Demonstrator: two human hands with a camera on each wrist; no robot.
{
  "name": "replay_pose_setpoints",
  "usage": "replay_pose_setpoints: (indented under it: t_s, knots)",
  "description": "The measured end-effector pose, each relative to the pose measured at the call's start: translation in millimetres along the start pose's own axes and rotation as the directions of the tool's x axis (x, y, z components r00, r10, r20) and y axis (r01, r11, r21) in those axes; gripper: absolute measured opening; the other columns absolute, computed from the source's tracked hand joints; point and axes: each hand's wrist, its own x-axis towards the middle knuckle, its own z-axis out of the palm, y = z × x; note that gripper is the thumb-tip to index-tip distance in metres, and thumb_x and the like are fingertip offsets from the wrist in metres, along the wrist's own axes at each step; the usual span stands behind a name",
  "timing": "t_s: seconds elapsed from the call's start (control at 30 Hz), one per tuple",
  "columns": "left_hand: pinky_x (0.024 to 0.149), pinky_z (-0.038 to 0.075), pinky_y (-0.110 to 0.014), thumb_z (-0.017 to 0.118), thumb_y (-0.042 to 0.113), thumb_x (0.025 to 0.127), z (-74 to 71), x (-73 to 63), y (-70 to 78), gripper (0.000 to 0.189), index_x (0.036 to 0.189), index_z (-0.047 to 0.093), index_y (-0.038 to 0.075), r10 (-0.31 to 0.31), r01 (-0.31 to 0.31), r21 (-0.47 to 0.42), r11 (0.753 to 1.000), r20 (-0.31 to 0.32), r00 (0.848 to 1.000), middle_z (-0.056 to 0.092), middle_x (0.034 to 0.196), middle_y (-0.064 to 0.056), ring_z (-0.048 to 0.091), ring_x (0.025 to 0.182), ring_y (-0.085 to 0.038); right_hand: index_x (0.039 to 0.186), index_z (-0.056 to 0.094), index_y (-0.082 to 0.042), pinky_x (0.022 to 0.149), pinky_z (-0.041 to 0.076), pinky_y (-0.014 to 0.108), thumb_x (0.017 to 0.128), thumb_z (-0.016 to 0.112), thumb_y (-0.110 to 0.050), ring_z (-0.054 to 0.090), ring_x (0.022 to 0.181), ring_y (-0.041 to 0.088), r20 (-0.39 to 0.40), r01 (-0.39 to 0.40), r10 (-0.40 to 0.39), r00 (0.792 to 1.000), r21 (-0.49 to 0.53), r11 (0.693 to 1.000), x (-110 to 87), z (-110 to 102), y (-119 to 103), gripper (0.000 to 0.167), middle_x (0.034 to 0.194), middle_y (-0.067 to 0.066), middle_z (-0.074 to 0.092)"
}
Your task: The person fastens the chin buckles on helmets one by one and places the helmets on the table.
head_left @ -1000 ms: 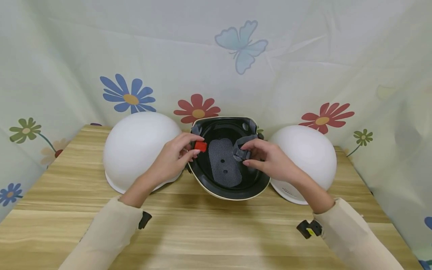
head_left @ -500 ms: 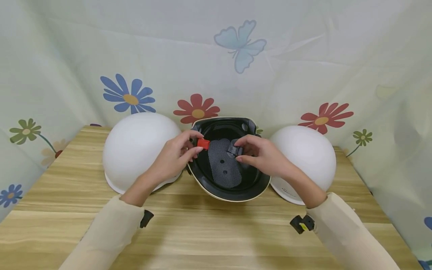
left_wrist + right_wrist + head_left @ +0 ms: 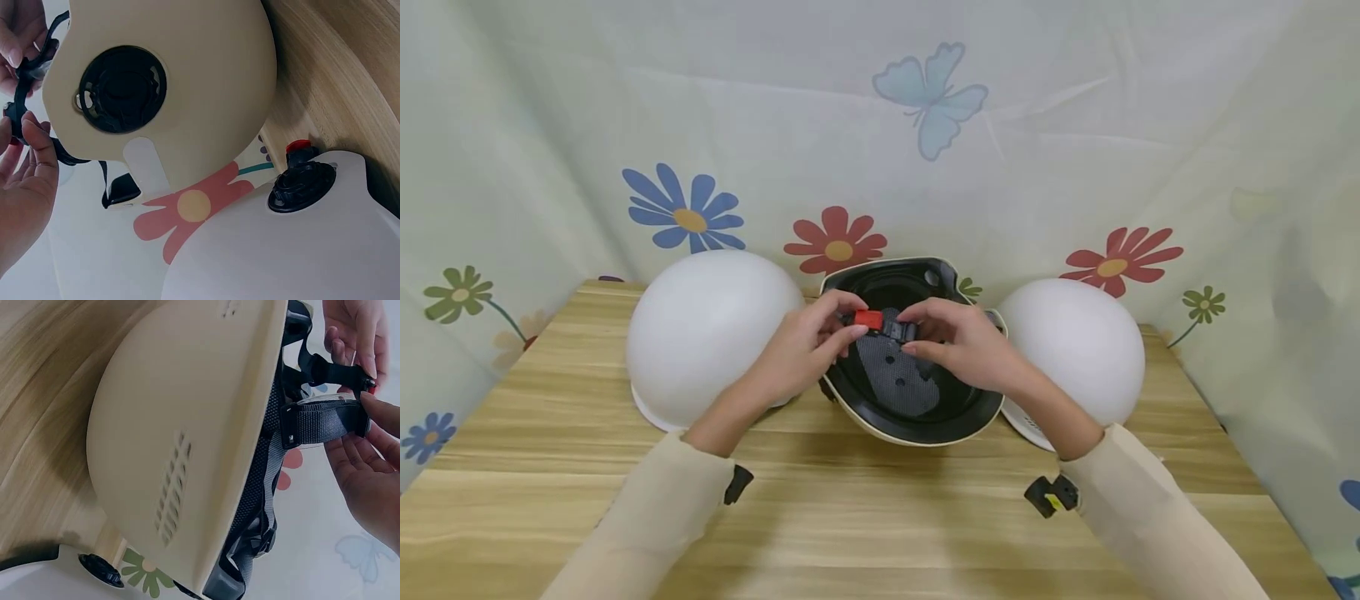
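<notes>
An upturned cream helmet [image 3: 850,410] with a black lining stands in the middle of the table. Above its opening my left hand [image 3: 801,346] pinches the red buckle piece [image 3: 868,319] between thumb and fingers. My right hand [image 3: 973,346] pinches the black buckle piece [image 3: 898,330] on the other strap. Both pieces meet end to end; whether they are latched I cannot tell. In the right wrist view the grey chin strap [image 3: 325,423] runs from the helmet's edge to my right fingers. The left wrist view shows a black round knob [image 3: 124,89] on the helmet's side.
White helmets stand dome up on both sides: one at left [image 3: 700,333], one at right [image 3: 1082,350], close to the cream helmet. The wooden table [image 3: 850,517] ends at a flower-printed cloth [image 3: 760,125] behind. A wrist camera [image 3: 1051,496] sits near the right sleeve.
My right hand has moved left with the black buckle piece, and my left hand slightly right with the red one. The gap between the pieces has closed. The cream helmet has turned slightly.
</notes>
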Motion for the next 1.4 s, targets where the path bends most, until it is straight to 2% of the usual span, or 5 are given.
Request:
replay_pose_setpoints:
  t_s: [0.2, 0.37, 0.73, 1.2, 1.4]
  knots:
    - [0.056, 0.049, -0.026, 0.061, 0.009, 0.088, 3.3, 0.7, -0.7, 0.029, 0.114, 0.051, 0.003, 0.016, -0.016, -0.008, 1.0, 0.0, 1.0, 0.06, 0.089, -0.009, 0.054, 0.063, -0.015, 0.109, 0.062, -0.001, 0.063, 0.048, 0.028, 0.08, 0.069, -0.006, 0.057, 0.072, 0.015, -0.017, 0.006, -0.006, 1.0, -0.003, 1.0, 0.2, 1.7, -1.4, 0.029, 0.087, 0.005, 0.062]
    - [0.061, 0.051, -0.026, 0.061, 0.004, 0.086, 5.1, 0.8, 0.6, 0.035, 0.118, 0.048, -0.001, 0.013, -0.013, -0.082, 0.997, 0.004, 1.0, 0.06, 0.104, -0.014, 0.059, 0.067, -0.02, 0.109, 0.06, 0.0, 0.065, 0.049, 0.028, 0.08, 0.07, -0.006, 0.058, 0.075, 0.016, -0.028, -0.031, 0.031, 0.999, 0.006, 1.0, -0.4, 2.6, -2.8, 0.032, 0.088, 0.007, 0.061]
    - [0.056, 0.049, -0.026, 0.064, 0.004, 0.084, 4.4, 0.5, 2.1, 0.027, 0.109, 0.057, -0.001, 0.001, -0.005, -0.079, 0.997, -0.062, 0.998, 0.063, 0.074, -0.006, 0.059, 0.062, -0.015, 0.106, 0.058, 0.003, 0.068, 0.051, 0.031, 0.079, 0.068, 0.0, 0.06, 0.078, 0.019, -0.045, -0.046, 0.048, 0.998, 0.048, 0.998, -1.9, 2.7, -3.4, 0.029, 0.091, 0.011, 0.061]
    - [0.055, 0.048, -0.025, 0.067, 0.003, 0.081, 7.1, 0.2, -1.1, 0.024, 0.104, 0.065, -0.001, 0.007, -0.02, -0.133, 0.991, -0.103, 0.995, 0.06, 0.07, -0.005, 0.056, 0.059, -0.015, 0.105, 0.059, 0.002, 0.068, 0.051, 0.028, 0.08, 0.068, 0.0, 0.062, 0.075, 0.017, -0.066, -0.056, 0.058, 0.996, 0.032, 0.998, -3.4, 6.8, 0.7, 0.027, 0.088, 0.01, 0.063]
    - [0.055, 0.048, -0.024, 0.067, 0.001, 0.08, 8.8, 0.9, -2.0, 0.028, 0.107, 0.065, -0.004, 0.049, -0.068, -0.135, 0.989, -0.137, 0.989, 0.062, 0.081, -0.009, 0.056, 0.06, -0.015, 0.102, 0.06, 0.003, 0.065, 0.051, 0.028, 0.08, 0.068, -0.001, 0.061, 0.075, 0.017, -0.083, -0.069, 0.072, 0.994, 0.036, 0.997, -3.1, 9.7, -0.1, 0.024, 0.086, 0.009, 0.063]
